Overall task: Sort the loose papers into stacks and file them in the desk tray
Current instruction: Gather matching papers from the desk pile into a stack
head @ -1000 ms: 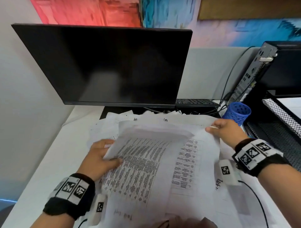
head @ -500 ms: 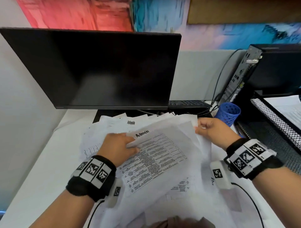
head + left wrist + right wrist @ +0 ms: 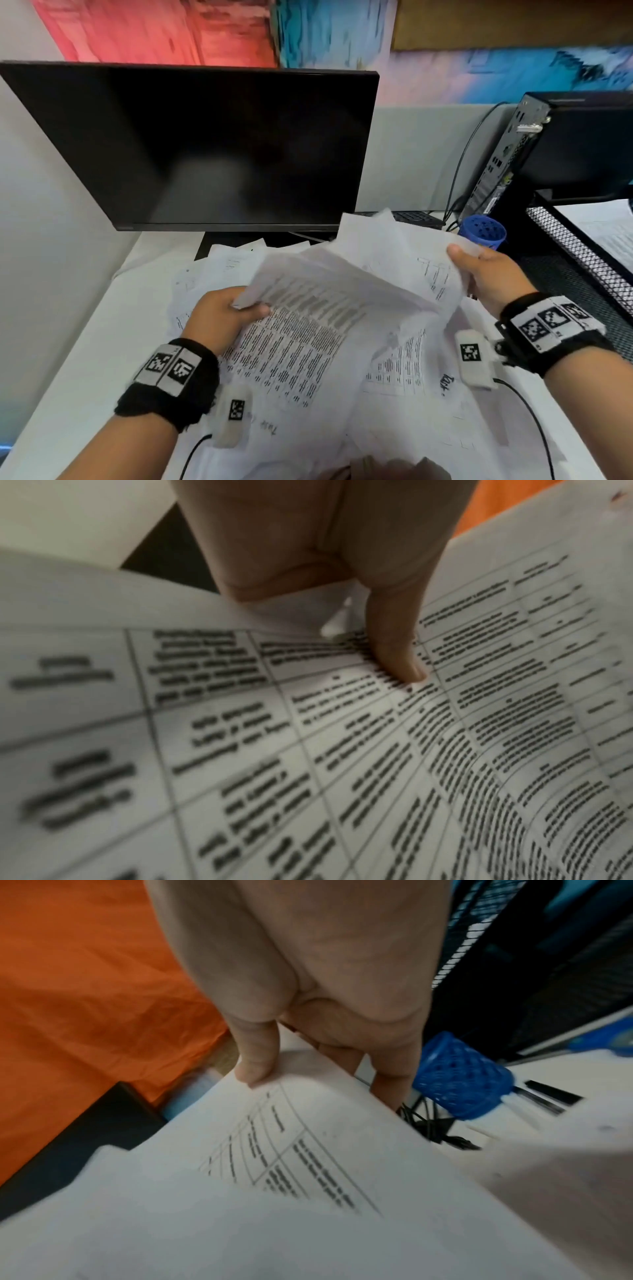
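On the white worktop (image 3: 78, 342), in front of the dark monitor (image 3: 205, 147), a spread of loose papers (image 3: 394, 411) covers the surface between both forearms. The left hand (image 3: 215, 315) grips the left edge of a printed sheet (image 3: 291, 349) bearing a dense table of text; in the left wrist view the thumb (image 3: 397, 647) presses down on the printed face, with the other fingers hidden under the paper. The right hand (image 3: 489, 277) holds a second sheet (image 3: 394, 253) by its right edge: the right wrist view shows the thumb (image 3: 255, 1064) on top and the fingers (image 3: 390, 1085) curled beneath, pinching the paper. This sheet is lifted clear of the spread and arches over towards the left hand, its underside showing faint print.

A blue perforated pen cup (image 3: 483, 233) stands just beyond the right hand. To its right is the black mesh desk tray (image 3: 579, 253), with paper (image 3: 603, 226) already lying in its upper tier. A black computer tower (image 3: 548, 147) stands behind the tray, cables running down beside it. Both wrists carry black bands with square coded markers.
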### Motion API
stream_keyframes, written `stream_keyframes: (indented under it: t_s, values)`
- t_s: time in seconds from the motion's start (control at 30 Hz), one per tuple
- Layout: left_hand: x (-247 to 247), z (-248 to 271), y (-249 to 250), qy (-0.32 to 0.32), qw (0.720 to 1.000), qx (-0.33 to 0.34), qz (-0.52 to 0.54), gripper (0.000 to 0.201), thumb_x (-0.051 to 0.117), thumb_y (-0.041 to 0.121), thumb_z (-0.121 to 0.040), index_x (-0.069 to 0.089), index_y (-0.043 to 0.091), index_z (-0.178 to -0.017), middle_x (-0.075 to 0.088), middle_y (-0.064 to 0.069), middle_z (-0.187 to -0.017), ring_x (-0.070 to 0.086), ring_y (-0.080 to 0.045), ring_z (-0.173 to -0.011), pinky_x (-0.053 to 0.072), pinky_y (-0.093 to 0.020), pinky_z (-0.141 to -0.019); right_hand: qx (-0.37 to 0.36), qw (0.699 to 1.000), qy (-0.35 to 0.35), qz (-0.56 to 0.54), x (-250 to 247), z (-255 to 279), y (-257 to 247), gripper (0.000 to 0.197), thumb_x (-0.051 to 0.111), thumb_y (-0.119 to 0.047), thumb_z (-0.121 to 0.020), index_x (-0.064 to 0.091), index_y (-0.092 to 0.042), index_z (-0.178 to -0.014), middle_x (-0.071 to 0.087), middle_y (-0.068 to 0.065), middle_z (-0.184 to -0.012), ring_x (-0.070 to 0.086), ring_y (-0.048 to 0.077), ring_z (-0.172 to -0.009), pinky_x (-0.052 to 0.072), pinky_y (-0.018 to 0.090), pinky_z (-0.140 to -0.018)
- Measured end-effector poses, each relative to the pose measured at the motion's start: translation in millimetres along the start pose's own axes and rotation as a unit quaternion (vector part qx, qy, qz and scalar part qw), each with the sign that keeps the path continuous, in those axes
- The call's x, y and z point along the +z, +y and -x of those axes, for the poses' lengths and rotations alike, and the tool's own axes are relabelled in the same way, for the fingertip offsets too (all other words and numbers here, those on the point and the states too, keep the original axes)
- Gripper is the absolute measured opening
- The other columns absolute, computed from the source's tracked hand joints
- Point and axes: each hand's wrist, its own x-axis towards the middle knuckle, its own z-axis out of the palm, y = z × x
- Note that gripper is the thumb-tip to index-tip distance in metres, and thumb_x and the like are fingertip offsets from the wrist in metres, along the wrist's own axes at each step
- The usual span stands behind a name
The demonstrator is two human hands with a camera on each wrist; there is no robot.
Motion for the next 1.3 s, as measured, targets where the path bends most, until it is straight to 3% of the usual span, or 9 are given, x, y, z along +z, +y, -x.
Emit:
stream_keyframes:
  t_s: [0.07, 0.27, 0.43, 0.6, 0.73, 0.9, 1.07, 1.13, 1.3]
  values:
    - [-1.8, -2.5, -6.8, 0.03, 0.995, -0.035, 0.09, 0.019, 0.077, 0.013, -0.076, 0.07, 0.03, -0.079, 0.073, 0.007, -0.081, 0.069, -0.016, -0.085, 0.052, -0.035, -0.085, 0.043, 0.998, 0.003, -0.048, 1.5, -1.7, 10.1, 0.03, 0.056, -0.02, -0.092, 0.062, -0.005, -0.118, 0.069, 0.016, -0.104, 0.066, 0.03, -0.09, 0.05, 0.047, -0.086]
    - [31.7, 2.4, -24.3, -0.048, 0.979, -0.154, 0.125, 0.028, 0.074, 0.028, -0.08, 0.064, 0.02, -0.105, 0.068, 0.002, -0.102, 0.062, -0.021, -0.1, 0.045, -0.039, -0.096, 0.097, 0.984, -0.014, -0.147, 23.1, 2.5, 28.6, 0.022, 0.048, -0.009, -0.095, 0.061, -0.009, -0.113, 0.074, 0.006, -0.087, 0.07, 0.019, -0.07, 0.056, 0.034, -0.06]
    - [55.1, 2.3, -35.6, -0.065, 0.972, -0.205, 0.096, 0.084, 0.076, 0.044, -0.071, 0.041, 0.008, -0.139, 0.05, -0.008, -0.138, 0.049, -0.024, -0.12, 0.035, -0.038, -0.105, 0.089, 0.983, -0.043, -0.154, 44.4, 17.2, 26.3, 0.019, 0.05, -0.018, -0.096, 0.067, -0.014, -0.104, 0.07, 0.01, -0.087, 0.064, 0.024, -0.069, 0.05, 0.03, -0.058]
    - [48.2, -2.2, -28.7, -0.073, 0.983, -0.13, 0.104, 0.071, 0.079, 0.029, -0.073, 0.042, 0.027, -0.133, 0.054, 0.006, -0.128, 0.052, -0.02, -0.116, 0.038, -0.043, -0.103, 0.084, 0.984, -0.098, -0.124, 49.3, 29.3, 23.6, 0.016, 0.054, -0.023, -0.095, 0.067, -0.014, -0.094, 0.069, 0.01, -0.085, 0.063, 0.025, -0.071, 0.048, 0.028, -0.059]
    - [39.4, -12.1, -16.9, -0.071, 0.969, -0.125, 0.201, 0.064, 0.077, 0.016, -0.074, 0.048, 0.025, -0.13, 0.059, 0.007, -0.125, 0.054, -0.02, -0.117, 0.035, -0.046, -0.107, 0.073, 0.986, -0.122, -0.093, 52.5, 31.6, 16.6, 0.049, 0.065, -0.033, -0.086, 0.055, -0.006, -0.125, 0.066, 0.011, -0.117, 0.065, 0.025, -0.102, 0.05, 0.039, -0.091]
    - [42.2, -21.6, 1.9, -0.107, 0.967, -0.085, 0.215, 0.065, 0.076, 0.006, -0.075, 0.042, 0.034, -0.123, 0.062, 0.011, -0.109, 0.059, -0.01, -0.099, 0.043, -0.027, -0.078, 0.133, 0.946, -0.173, -0.239, 46.2, 30.6, 9.3, 0.013, 0.065, -0.023, -0.082, 0.062, -0.013, -0.09, 0.065, 0.005, -0.073, 0.061, 0.02, -0.06, 0.051, 0.027, -0.056]
    - [45.3, -21.4, 14.2, -0.137, 0.985, -0.05, 0.097, 0.045, 0.078, 0.029, -0.074, 0.061, 0.021, -0.114, 0.068, 0.007, -0.106, 0.062, -0.006, -0.097, 0.042, -0.034, -0.098, 0.083, 0.976, -0.158, -0.122, 42.9, 35.5, 6.5, 0.01, 0.057, -0.022, -0.092, 0.063, -0.018, -0.099, 0.075, -0.007, -0.085, 0.071, 0.004, -0.075, 0.055, 0.018, -0.068]
    - [44.0, -16.7, 17.5, -0.118, 0.991, -0.015, 0.06, 0.017, 0.074, 0.028, -0.078, 0.068, 0.022, -0.093, 0.07, 0.007, -0.094, 0.062, -0.004, -0.088, 0.045, -0.031, -0.09, 0.082, 0.977, -0.134, -0.143, 40.7, 31.0, 9.3, 0.026, 0.046, -0.023, -0.097, 0.06, -0.011, -0.115, 0.072, 0.009, -0.107, 0.07, 0.019, -0.094, 0.056, 0.036, -0.082]
    - [25.3, -11.2, 15.3, 0.0, 0.985, -0.021, 0.173, 0.023, 0.069, 0.031, -0.082, 0.066, 0.02, -0.102, 0.074, 0.004, -0.096, 0.067, -0.014, -0.094, 0.048, -0.039, -0.092, 0.089, 0.982, -0.068, -0.153, 24.6, 19.4, 21.7, 0.042, 0.032, -0.042, -0.1, 0.063, -0.014, -0.096, 0.073, 0.006, -0.077, 0.069, 0.02, -0.07, 0.057, 0.039, -0.068]
